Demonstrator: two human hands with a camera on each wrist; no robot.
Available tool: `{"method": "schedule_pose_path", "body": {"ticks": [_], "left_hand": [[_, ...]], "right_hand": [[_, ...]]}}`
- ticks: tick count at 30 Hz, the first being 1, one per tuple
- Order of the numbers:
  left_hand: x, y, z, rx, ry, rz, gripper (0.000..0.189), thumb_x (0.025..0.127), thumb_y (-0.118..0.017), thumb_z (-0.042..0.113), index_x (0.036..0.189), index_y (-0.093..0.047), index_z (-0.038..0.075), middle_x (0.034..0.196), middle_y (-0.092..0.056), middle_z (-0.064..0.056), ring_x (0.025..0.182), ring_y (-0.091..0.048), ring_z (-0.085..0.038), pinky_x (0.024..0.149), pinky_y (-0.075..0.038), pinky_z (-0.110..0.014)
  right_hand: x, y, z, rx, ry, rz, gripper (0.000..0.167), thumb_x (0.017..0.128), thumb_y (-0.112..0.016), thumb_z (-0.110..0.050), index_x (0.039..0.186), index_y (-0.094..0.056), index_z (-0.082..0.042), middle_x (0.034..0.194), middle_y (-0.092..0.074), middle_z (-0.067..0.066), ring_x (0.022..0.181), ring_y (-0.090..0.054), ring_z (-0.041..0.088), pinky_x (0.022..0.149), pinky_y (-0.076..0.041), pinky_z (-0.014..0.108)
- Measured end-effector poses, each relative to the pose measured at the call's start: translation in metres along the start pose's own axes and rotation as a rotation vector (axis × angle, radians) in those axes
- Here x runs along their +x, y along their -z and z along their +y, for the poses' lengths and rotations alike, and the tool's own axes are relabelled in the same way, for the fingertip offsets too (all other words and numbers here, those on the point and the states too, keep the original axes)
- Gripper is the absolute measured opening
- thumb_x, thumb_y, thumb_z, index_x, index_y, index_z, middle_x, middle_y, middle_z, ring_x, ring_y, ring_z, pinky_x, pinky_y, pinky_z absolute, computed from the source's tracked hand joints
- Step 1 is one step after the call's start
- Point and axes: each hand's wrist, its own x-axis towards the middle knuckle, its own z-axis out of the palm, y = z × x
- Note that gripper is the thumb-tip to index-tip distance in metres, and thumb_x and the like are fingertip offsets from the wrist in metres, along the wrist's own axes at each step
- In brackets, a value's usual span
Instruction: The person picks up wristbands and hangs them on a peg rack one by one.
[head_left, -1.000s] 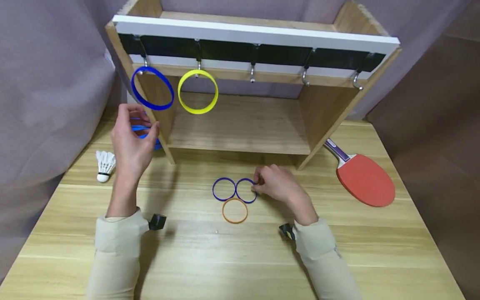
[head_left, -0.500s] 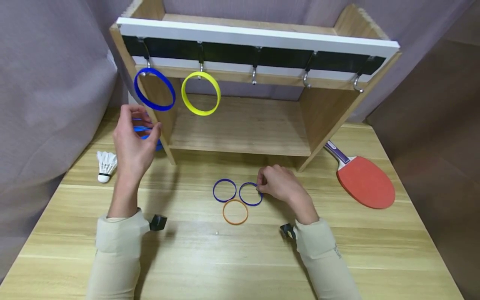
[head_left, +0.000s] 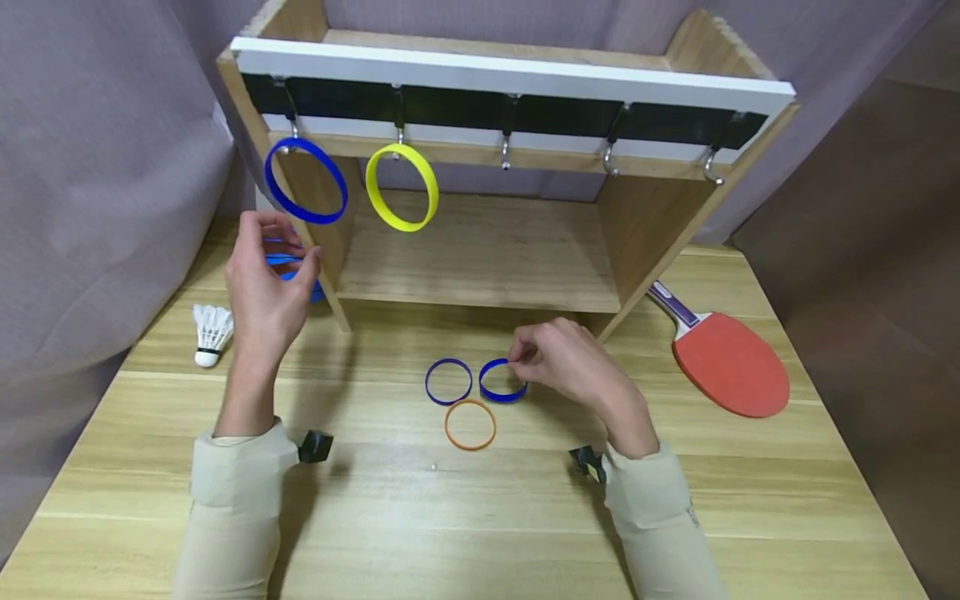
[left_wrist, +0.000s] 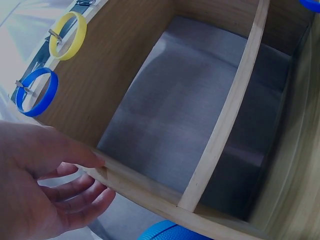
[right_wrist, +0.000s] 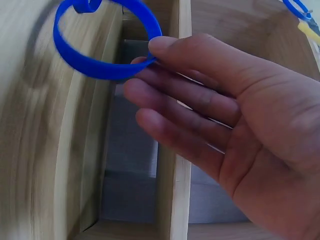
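My right hand (head_left: 566, 358) pinches a blue ring (head_left: 502, 396) between thumb and forefinger, and the ring is raised at an angle over the table. In the right wrist view the same blue ring (right_wrist: 102, 70) stands out from the fingertips. A second blue ring (head_left: 449, 382) and an orange ring (head_left: 470, 425) lie flat beside it. My left hand (head_left: 270, 283) grips the left side panel (left_wrist: 135, 187) of a wooden shelf, thumb on one side and fingers on the other. From the shelf's hooks hang a blue ring (head_left: 337, 171) and a yellow ring (head_left: 431, 183).
Three more hooks, among them a middle hook (head_left: 506, 154), line the shelf's front rail (head_left: 517, 71). A shuttlecock (head_left: 212, 333) lies left of the shelf, a red table tennis bat (head_left: 731, 364) to its right. Behind my left hand is a bright blue object (head_left: 281, 258), partly hidden.
My right hand has drawn the blue ring slightly right, away from the other blue ring, then lifted and tilted it. The left hand keeps its place on the panel. The hanging yellow ring has turned a little.
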Motion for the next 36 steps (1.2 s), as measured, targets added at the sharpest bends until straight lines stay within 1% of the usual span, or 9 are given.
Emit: {"method": "schedule_pose_path", "body": {"ticks": [4, 8, 12, 16, 18, 21, 24, 27, 36], "left_hand": [[0.000, 0.001, -0.001, -0.004, -0.003, 0.001, 0.036, 0.084, -0.072, 0.000, 0.115, -0.052, 0.001, 0.097, -0.059, -0.003, 0.083, -0.062, -0.012, 0.070, -0.056, -0.017], [0.001, 0.000, 0.000, -0.005, -0.012, -0.004, 0.038, 0.084, -0.073, 0.000, 0.116, -0.052, 0.001, 0.098, -0.059, -0.004, 0.084, -0.062, -0.013, 0.071, -0.056, -0.018], [0.001, -0.001, 0.000, -0.007, -0.010, -0.002, 0.039, 0.084, -0.073, 0.000, 0.117, -0.052, 0.000, 0.098, -0.059, -0.004, 0.084, -0.062, -0.013, 0.071, -0.056, -0.018], [0.000, 0.000, 0.000, -0.006, -0.009, -0.001, 0.037, 0.084, -0.073, -0.001, 0.115, -0.052, -0.001, 0.097, -0.059, -0.004, 0.083, -0.062, -0.013, 0.071, -0.056, -0.017], [0.000, 0.000, 0.000, -0.004, -0.011, -0.001, 0.036, 0.084, -0.072, -0.001, 0.114, -0.051, -0.001, 0.097, -0.059, -0.004, 0.083, -0.062, -0.013, 0.071, -0.056, -0.017], [0.000, 0.000, 0.000, -0.004, -0.007, -0.001, 0.036, 0.084, -0.072, 0.000, 0.114, -0.052, 0.000, 0.097, -0.059, -0.004, 0.083, -0.062, -0.012, 0.071, -0.056, -0.017], [0.000, 0.000, -0.001, -0.004, -0.005, 0.001, 0.037, 0.084, -0.072, 0.000, 0.116, -0.052, 0.000, 0.098, -0.059, -0.004, 0.083, -0.062, -0.012, 0.071, -0.056, -0.017], [0.000, 0.000, -0.001, -0.004, -0.004, 0.003, 0.038, 0.084, -0.073, 0.000, 0.116, -0.053, 0.001, 0.098, -0.060, -0.004, 0.083, -0.062, -0.012, 0.071, -0.056, -0.017], [0.000, -0.001, -0.002, -0.006, -0.011, 0.003, 0.037, 0.084, -0.072, -0.001, 0.115, -0.052, 0.000, 0.097, -0.059, -0.004, 0.083, -0.062, -0.011, 0.071, -0.056, -0.017]], "right_hand": [[0.000, 0.005, -0.007, 0.050, 0.041, 0.062, 0.008, 0.082, -0.079, -0.013, 0.082, -0.073, -0.019, 0.078, -0.067, -0.014, 0.070, -0.062, 0.005, 0.060, -0.053, 0.026], [0.000, 0.019, -0.024, 0.214, 0.124, 0.188, 0.009, 0.083, -0.079, -0.011, 0.086, -0.073, -0.018, 0.081, -0.068, -0.013, 0.072, -0.063, 0.006, 0.061, -0.056, 0.027], [0.008, 0.041, -0.046, 0.466, 0.253, 0.393, 0.014, 0.080, -0.080, -0.002, 0.090, -0.075, -0.011, 0.086, -0.072, -0.004, 0.073, -0.066, 0.013, 0.065, -0.059, 0.029], [0.018, 0.064, -0.066, 0.780, 0.353, 0.647, 0.016, 0.077, -0.076, 0.012, 0.091, -0.072, 0.005, 0.091, -0.071, 0.016, 0.075, -0.069, 0.026, 0.067, -0.060, 0.031], [0.023, 0.072, -0.074, 0.923, 0.371, 0.768, 0.015, 0.079, -0.074, 0.014, 0.093, -0.070, 0.011, 0.092, -0.070, 0.023, 0.079, -0.069, 0.032, 0.070, -0.061, 0.034], [0.030, 0.079, -0.083, 1.050, 0.375, 0.919, 0.015, 0.083, -0.072, 0.010, 0.097, -0.068, 0.013, 0.096, -0.067, 0.028, 0.086, -0.068, 0.036, 0.078, -0.060, 0.038], [0.035, 0.081, -0.086, 1.082, 0.366, 1.023, 0.014, 0.086, -0.070, 0.007, 0.098, -0.069, 0.012, 0.099, -0.066, 0.030, 0.090, -0.067, 0.039, 0.081, -0.059, 0.040], [0.039, 0.079, -0.085, 1.079, 0.352, 1.084, 0.013, 0.086, -0.070, 0.006, 0.099, -0.069, 0.010, 0.099, -0.066, 0.030, 0.089, -0.067, 0.038, 0.083, -0.059, 0.040], [0.042, 0.067, -0.070, 1.084, 0.294, 1.094, 0.014, 0.086, -0.072, 0.002, 0.099, -0.070, 0.008, 0.099, -0.067, 0.028, 0.088, -0.067, 0.038, 0.083, -0.058, 0.043]]}}
